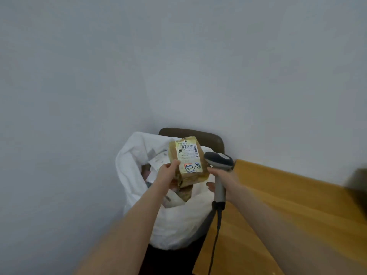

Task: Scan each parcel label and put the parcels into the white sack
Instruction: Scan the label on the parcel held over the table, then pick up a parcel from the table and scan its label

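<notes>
My left hand [167, 173] grips a brown cardboard parcel [187, 177] by its left side and holds it above the open white sack [174, 223]. The parcel's white label [188, 153] with barcodes faces up towards me. My right hand [222, 180] holds a grey handheld barcode scanner [218, 161] by its handle, just right of the parcel, with its dark head beside the label. Several other parcels and packets lie inside the sack, partly hidden by the box.
The sack sits on a dark chair [208, 137] against the pale wall. A wooden table [278, 205] extends to the right. The scanner's black cable [215, 239] hangs down along the table's edge. A blurred dark object [357, 181] stands at the far right.
</notes>
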